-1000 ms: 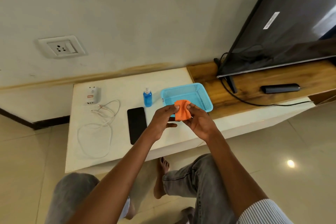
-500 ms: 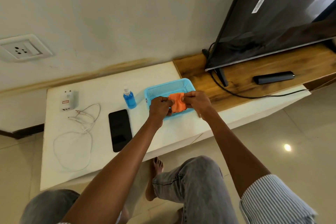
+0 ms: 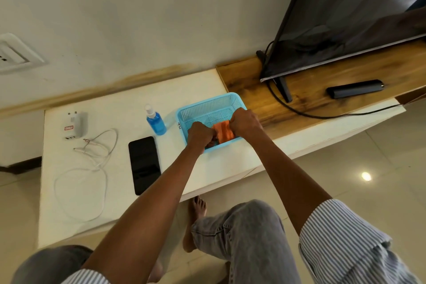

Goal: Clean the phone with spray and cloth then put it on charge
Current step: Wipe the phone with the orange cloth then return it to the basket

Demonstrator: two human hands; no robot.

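On the white table, seen from above:

Cloth: an orange cloth (image 3: 223, 132) is bunched inside the blue mesh basket (image 3: 208, 108), near the basket's front edge, stretched between two hands.

Left hand: the left hand (image 3: 199, 136) is curled into a fist over the basket's front-left rim, gripping the cloth's left end; the fingertips are hidden under the knuckles.

Right hand: the right hand (image 3: 245, 121) is likewise curled, pinching the cloth's right end over the basket's right side.

Basket: it sits on the white table (image 3: 207, 168), its right side close to where the white top meets a wooden shelf (image 3: 322, 80).

Spray bottle: a small blue spray bottle (image 3: 155, 120) with a white nozzle stands upright just left of the basket, apart from it.

Phone: a black phone (image 3: 144, 165) lies flat, screen dark, in front of the bottle and left of the person's left forearm, untouched.

Charging gear: a white cable (image 3: 92, 168) lies in loose loops left of the phone; a white plug adapter (image 3: 77, 125) lies beyond it, near the table's back-left corner.

Surroundings: a wall socket (image 3: 13, 53) shows at the far left; a television (image 3: 357, 14) stands on the shelf with a dark remote (image 3: 355, 89) lying in front of it.
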